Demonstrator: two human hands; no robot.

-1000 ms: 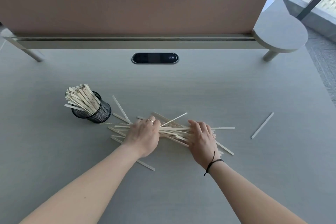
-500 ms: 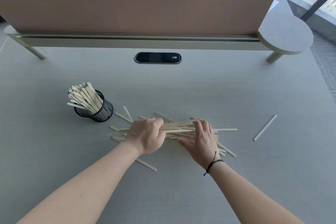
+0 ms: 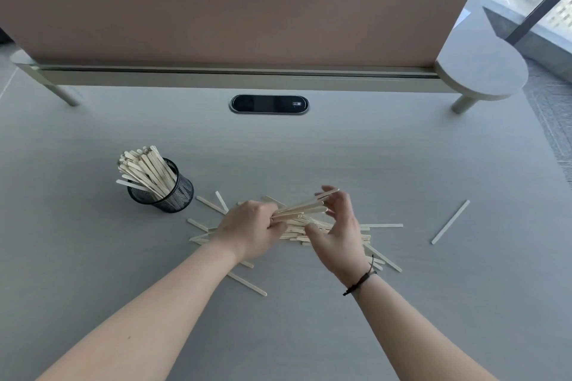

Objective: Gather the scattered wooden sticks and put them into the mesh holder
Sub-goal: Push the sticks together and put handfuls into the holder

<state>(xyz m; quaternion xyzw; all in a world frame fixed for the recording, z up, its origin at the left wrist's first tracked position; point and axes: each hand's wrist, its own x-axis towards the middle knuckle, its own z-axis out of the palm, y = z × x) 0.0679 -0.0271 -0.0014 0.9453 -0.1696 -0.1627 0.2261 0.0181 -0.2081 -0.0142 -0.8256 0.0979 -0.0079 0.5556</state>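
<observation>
A black mesh holder (image 3: pixel 173 195) stands at the left of the grey desk, with several wooden sticks (image 3: pixel 145 168) leaning out of it. My left hand (image 3: pixel 250 230) is shut on a bundle of wooden sticks (image 3: pixel 305 206), lifted a little above the desk. My right hand (image 3: pixel 339 230) is at the bundle's far end, fingers spread and touching the stick tips. Under both hands lies a loose pile of sticks (image 3: pixel 376 226). One stick (image 3: pixel 247 282) lies nearer me, and another single stick (image 3: pixel 450 221) lies apart at the right.
A brown divider panel (image 3: pixel 235 9) on a rail closes off the back of the desk. A black oval cable port (image 3: pixel 268 103) sits in the desk behind the pile. A round grey side shelf (image 3: pixel 483 68) is at the back right, with a window beyond.
My left hand has closed on a bundle and raised it off the pile. My right hand has lifted from the sticks and opened up at the bundle's end.
</observation>
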